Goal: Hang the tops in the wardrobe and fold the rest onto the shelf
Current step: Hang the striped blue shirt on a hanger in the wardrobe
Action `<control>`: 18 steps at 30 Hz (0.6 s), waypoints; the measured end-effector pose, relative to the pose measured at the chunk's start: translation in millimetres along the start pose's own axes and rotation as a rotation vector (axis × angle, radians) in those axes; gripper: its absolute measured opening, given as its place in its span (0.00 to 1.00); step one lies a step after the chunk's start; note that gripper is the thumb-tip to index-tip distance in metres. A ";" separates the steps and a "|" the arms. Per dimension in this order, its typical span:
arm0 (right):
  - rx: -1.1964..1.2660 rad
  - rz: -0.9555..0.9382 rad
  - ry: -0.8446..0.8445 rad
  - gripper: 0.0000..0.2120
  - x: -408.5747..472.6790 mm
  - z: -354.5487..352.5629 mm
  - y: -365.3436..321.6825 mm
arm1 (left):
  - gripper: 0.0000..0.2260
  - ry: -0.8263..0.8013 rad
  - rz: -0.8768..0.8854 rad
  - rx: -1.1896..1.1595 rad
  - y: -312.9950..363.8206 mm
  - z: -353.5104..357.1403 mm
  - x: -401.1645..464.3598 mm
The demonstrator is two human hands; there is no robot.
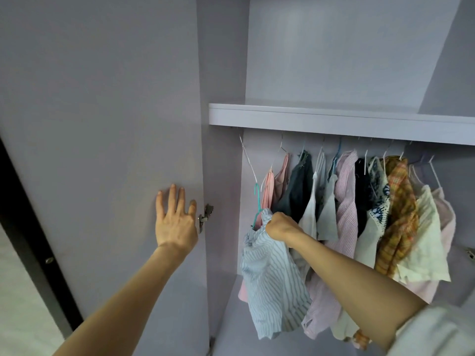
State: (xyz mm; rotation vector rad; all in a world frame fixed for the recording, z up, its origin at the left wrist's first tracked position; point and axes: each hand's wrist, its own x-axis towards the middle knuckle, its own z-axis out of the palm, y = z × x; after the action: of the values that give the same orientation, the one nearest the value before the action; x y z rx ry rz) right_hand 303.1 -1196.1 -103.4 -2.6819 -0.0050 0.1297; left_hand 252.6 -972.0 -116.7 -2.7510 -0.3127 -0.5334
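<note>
Your right hand (279, 227) has its fingers curled tight into a fist around the bunched collar of a blue-and-white striped top (272, 286), which sits on a teal hanger (257, 206); the hook of that hanger rises just left of your knuckles and is below the row of other hooks, not on it. The striped top hangs down from your grip at the left end of the wardrobe's hanging space, its hem loose and crumpled, touching the pink top (268, 187) behind it. Your left hand (177, 222) lies flat with its fingers straight and spread against the inside of the open wardrobe door (102, 124), the fingertips just beside the metal hinge (205, 217). To the right of your gripping hand the hung clothes run in a close row: a dark grey top (298, 186), a white strappy top (312, 217), a pink striped shirt (347, 201), a yellow plaid shirt (398, 209) and a cream top (426, 242), all on thin wire hangers. Above them runs the pale lilac shelf (334, 119). The hanging rail itself is hidden behind the shelf's front edge.
</note>
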 end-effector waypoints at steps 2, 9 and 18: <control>0.003 0.010 0.002 0.15 2.0 1.4 -1.2 | 0.25 -0.004 0.008 0.002 -2.3 0.8 -0.4; 0.012 -0.058 0.034 0.14 7.9 8.0 -8.9 | 0.24 0.037 0.042 -0.076 -1.0 -5.4 -2.3; 0.079 -0.053 0.240 0.11 29.9 3.2 -34.7 | 0.21 0.215 0.104 -0.394 8.3 -19.9 17.2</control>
State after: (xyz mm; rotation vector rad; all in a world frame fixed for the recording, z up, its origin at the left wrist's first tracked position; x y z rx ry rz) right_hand 333.2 -1162.8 -93.7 -2.5984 0.0033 -0.2045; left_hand 264.0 -984.0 -94.6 -3.0194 -0.0111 -0.9413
